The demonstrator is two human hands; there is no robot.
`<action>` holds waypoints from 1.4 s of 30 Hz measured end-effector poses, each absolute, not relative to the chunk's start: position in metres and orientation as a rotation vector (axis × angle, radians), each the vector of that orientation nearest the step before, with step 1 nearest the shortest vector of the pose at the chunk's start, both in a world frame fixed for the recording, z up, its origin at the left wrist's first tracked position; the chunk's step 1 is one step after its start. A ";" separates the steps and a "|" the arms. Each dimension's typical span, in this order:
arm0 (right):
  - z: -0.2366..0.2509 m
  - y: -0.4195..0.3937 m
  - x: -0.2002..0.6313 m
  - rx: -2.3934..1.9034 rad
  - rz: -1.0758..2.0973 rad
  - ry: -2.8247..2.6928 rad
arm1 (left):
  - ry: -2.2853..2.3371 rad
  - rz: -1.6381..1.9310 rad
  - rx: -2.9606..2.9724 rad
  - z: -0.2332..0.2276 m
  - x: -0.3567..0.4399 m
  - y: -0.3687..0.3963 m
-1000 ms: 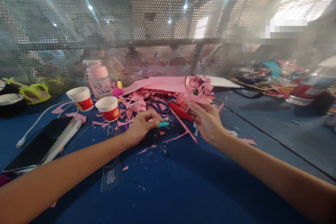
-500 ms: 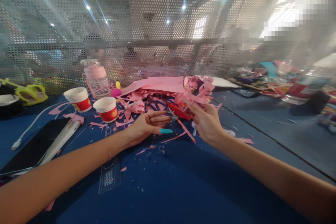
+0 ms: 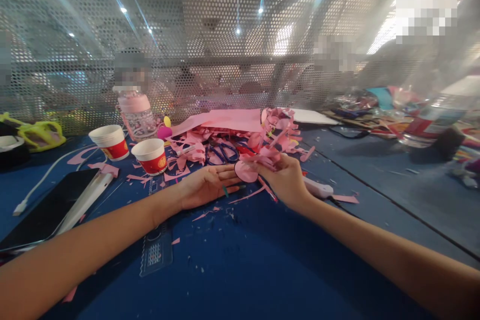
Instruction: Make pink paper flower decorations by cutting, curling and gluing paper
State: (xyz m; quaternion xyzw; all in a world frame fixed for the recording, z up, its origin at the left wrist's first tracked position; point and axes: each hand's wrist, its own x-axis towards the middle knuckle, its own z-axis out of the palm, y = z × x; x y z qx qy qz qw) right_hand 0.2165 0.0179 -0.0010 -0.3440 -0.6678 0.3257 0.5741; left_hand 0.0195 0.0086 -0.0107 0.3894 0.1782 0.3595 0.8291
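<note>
We're at the sorting/picking step: right hand (image 3: 282, 180) pinches a round pink paper piece (image 3: 246, 171) at the near edge of the pink scrap pile (image 3: 240, 140), while left hand (image 3: 205, 186) lies open, palm up, just beside it, holding nothing. Next move likely needs a careful pass of the thin cutout onto the open palm without creasing it. Free desk (image 3: 240, 270) room is near us; the far side is crowded by scraps, scissors (image 3: 225, 151), two paper cups (image 3: 152, 156), phone (image 3: 45, 210) left.
</note>
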 end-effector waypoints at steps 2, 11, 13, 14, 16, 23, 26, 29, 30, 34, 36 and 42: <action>-0.003 0.016 0.216 -0.833 0.764 -1.608 | 0.370 0.753 0.849 -0.010 0.020 0.008; -0.004 0.016 0.215 -0.837 0.735 -1.649 | 0.407 0.739 0.847 -0.007 0.022 0.007; -0.008 0.019 0.216 -0.829 0.743 -1.658 | 0.406 0.734 0.842 -0.008 0.021 0.008; -0.008 0.019 0.217 -0.820 0.743 -1.666 | 0.402 0.731 0.840 -0.009 0.021 0.008; -0.009 0.019 0.217 -0.787 0.728 -1.682 | 0.389 0.732 0.837 -0.010 0.020 0.009; -0.006 0.014 0.217 -0.725 0.686 -1.743 | 0.358 0.711 0.839 -0.009 0.020 0.007; -0.008 0.015 0.218 -0.691 0.679 -1.779 | 0.370 0.695 0.824 -0.009 0.020 0.007; -0.006 0.015 0.217 -0.735 0.691 -1.720 | 0.371 0.711 0.819 -0.009 0.020 0.007; -0.004 0.014 0.216 -0.763 0.679 -1.682 | 0.372 0.718 0.817 -0.009 0.021 0.007; 0.006 0.013 0.214 -0.873 0.566 -1.573 | 0.377 0.721 0.803 -0.010 0.021 0.008; 0.008 0.013 0.214 -0.898 0.558 -1.578 | 0.375 0.723 0.783 -0.010 0.021 0.008; -0.001 0.018 0.216 -0.887 0.629 -1.645 | 0.366 0.729 0.735 -0.011 0.019 0.009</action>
